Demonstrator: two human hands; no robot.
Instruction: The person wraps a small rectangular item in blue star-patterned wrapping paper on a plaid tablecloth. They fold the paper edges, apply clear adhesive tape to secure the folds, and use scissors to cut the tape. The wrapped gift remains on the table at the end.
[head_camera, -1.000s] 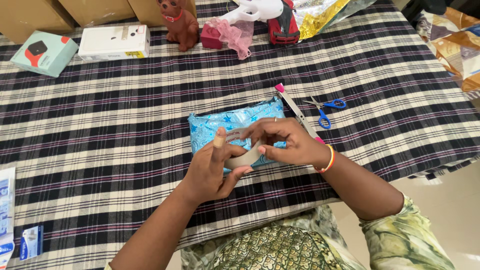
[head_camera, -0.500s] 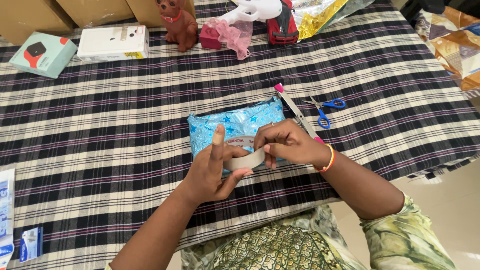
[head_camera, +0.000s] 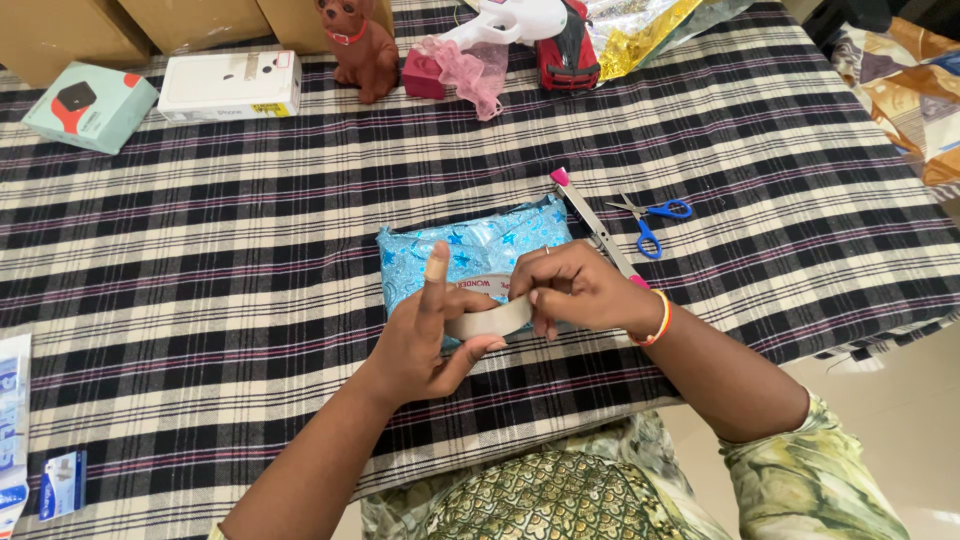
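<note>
left hand (head_camera: 425, 340) + right hand (head_camera: 580, 288): grip tape roll (head_camera: 487, 316) | over blue parcel (head_camera: 470, 243)

Open cloth (head_camera: 200, 260) left of the hands (head_camera: 500, 310); ruler (head_camera: 597, 228) and scissors (head_camera: 650, 218) crowd the right.

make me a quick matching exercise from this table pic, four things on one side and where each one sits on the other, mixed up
Things:
1. tape roll
2. scissors
3. brown dog figure
4. teal box

Places:
A. far left of the table, beside a white box
B. far edge of the table, next to a pink pouch
C. between the left hand and right hand, over the blue wrapped parcel
D. flat on the checked cloth, right of the long ruler

Pairs: 1-C, 2-D, 3-B, 4-A
</note>
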